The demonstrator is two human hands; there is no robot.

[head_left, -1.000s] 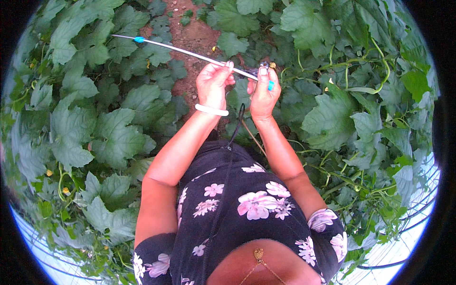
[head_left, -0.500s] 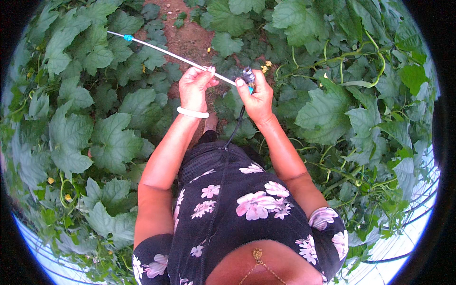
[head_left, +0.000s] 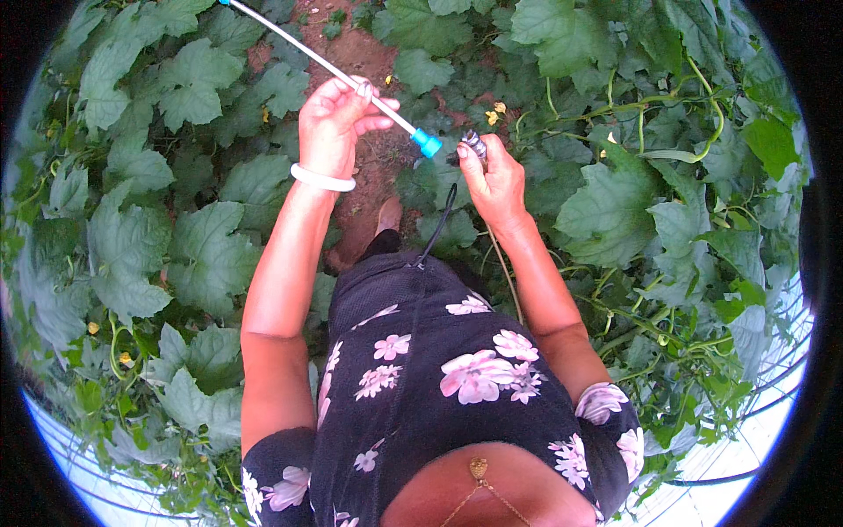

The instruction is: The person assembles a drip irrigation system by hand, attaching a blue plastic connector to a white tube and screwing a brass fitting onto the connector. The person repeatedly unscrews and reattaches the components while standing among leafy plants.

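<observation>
My left hand (head_left: 327,132) is closed in a pinch round a thin, pale spray wand (head_left: 303,53), which slants from the upper left down toward my right hand. A blue nut (head_left: 427,144) caps its near end, and another blue piece shows at the far end. My right hand (head_left: 499,189) grips a dark metal hose fitting (head_left: 474,143), its open end pointing up beside the blue nut. A small gap separates the two. A thin tan hose (head_left: 504,270) runs down from below my right hand along the forearm.
Broad-leaved vines (head_left: 606,211) crowd both sides, with curling stems (head_left: 702,105) at the right and small yellow flowers (head_left: 495,112) ahead. A strip of brown soil (head_left: 351,48) runs between them. A black cord (head_left: 439,224) loops up at my waist.
The wand's blue nut was at my right hand by the metal fitting; now they are apart. My left hand has moved up and left with the wand, and my right hand slightly right.
</observation>
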